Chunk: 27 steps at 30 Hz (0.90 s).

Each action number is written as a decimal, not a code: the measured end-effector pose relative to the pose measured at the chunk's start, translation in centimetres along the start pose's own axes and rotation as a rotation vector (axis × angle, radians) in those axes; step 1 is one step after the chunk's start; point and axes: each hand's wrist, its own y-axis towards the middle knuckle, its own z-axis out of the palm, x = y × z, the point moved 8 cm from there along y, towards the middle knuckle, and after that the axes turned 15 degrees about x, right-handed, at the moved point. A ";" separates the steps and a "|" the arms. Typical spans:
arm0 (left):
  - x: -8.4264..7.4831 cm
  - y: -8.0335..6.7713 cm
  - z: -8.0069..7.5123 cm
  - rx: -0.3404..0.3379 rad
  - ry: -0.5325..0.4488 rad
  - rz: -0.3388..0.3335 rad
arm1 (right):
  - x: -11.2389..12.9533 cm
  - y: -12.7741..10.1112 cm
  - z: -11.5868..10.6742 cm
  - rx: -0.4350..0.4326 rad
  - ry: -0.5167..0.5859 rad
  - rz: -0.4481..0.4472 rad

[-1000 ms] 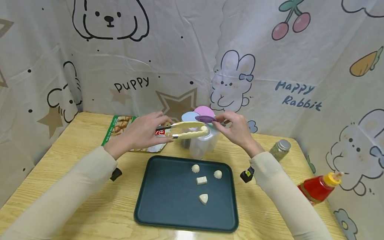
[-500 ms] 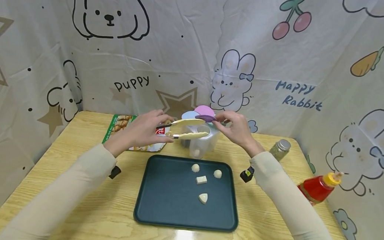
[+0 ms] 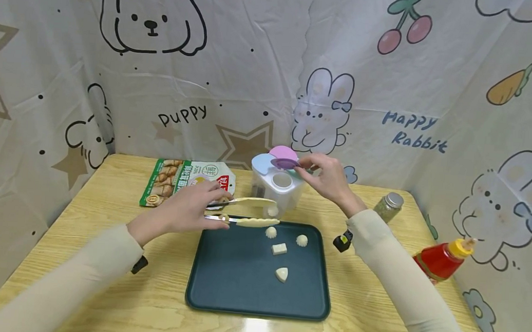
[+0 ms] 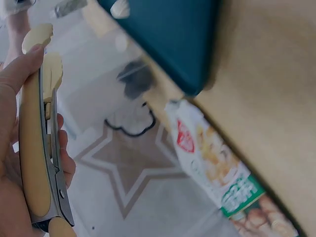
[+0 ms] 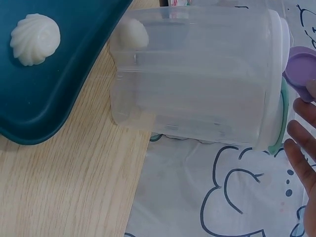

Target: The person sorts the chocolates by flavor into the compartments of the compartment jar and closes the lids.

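My left hand (image 3: 181, 209) grips a pair of tongs (image 3: 255, 222) with cream tips. The tips stand apart with nothing pinched between them, above the far edge of the dark tray (image 3: 229, 287). Behind the tray stands a clear container (image 5: 197, 89) with coloured lids. My right hand (image 3: 326, 178) pinches its purple lid (image 3: 285, 164), which is raised, leaving a round opening (image 3: 282, 180) uncovered. One white bun-like piece (image 5: 132, 34) lies at the bottom inside the container. Several white pieces rest on the tray, among them a swirled bun (image 5: 35, 39) and a rectangular block (image 3: 279, 249).
A green and white food packet (image 3: 167, 179) lies behind my left hand. On the right stand a jar of dried herbs (image 3: 388, 207) and a red squeeze bottle (image 3: 440, 260) with a yellow cap. Patterned cloth (image 3: 255, 57) hangs at the back and sides.
The tongs first held a white piece above the opening, then spread and it dropped into the container. My left hand has since drawn them towards me. The right hand stays at the lid.
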 end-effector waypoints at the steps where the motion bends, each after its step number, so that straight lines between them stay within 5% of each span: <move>1: -0.2 -0.1 0.5 0.010 -0.004 0.007 | 0.0 0.0 0.0 0.000 0.000 0.001; 15: -2.9 -0.3 7.7 0.243 -0.085 0.076 | -0.2 -0.1 0.1 -0.008 0.007 -0.011; 27: -3.7 0.4 10.4 0.295 -0.099 0.099 | -0.3 -0.2 0.1 0.003 0.018 0.008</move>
